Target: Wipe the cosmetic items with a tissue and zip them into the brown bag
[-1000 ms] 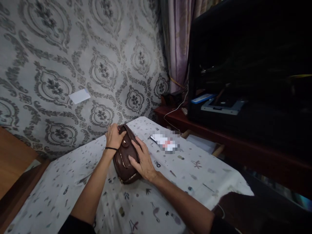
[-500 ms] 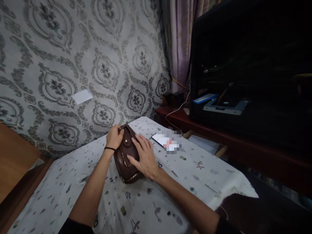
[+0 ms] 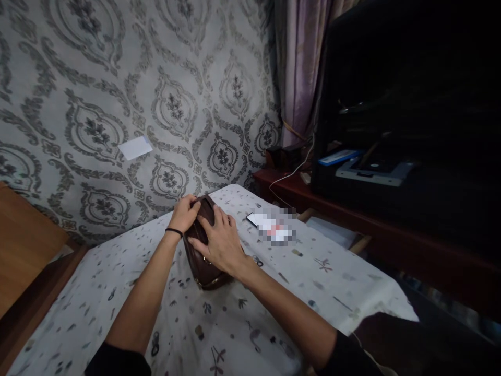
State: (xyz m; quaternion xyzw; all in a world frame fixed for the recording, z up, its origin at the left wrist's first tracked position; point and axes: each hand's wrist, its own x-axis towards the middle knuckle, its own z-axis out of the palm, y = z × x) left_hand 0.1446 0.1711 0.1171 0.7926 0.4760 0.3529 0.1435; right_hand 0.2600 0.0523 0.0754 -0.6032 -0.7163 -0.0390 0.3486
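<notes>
A brown leather bag (image 3: 195, 269) with brass-coloured zips stands on the white patterned cloth, leaning back a little. My left hand (image 3: 185, 214) grips its upper left edge, the thumb over the front and the fingers behind, partly hidden. Across the front of the bag lies my right hand (image 3: 224, 241), fingers spread, with its fingertips near the upper part. It covers the flap clasp and most of the front zip. The lower zip at the base stays visible.
A phone (image 3: 254, 220) with a lit, partly blurred screen lies right of the bag on the cloth (image 3: 230, 318). Beyond the cloth's right edge are an open drawer (image 3: 332, 233) and a dark cabinet with a white cable (image 3: 282, 179). The patterned wall stands behind.
My right hand has slid left and up across the bag's front, now covering the clasp. My left hand keeps its grip on the edge. The view has shifted slightly.
</notes>
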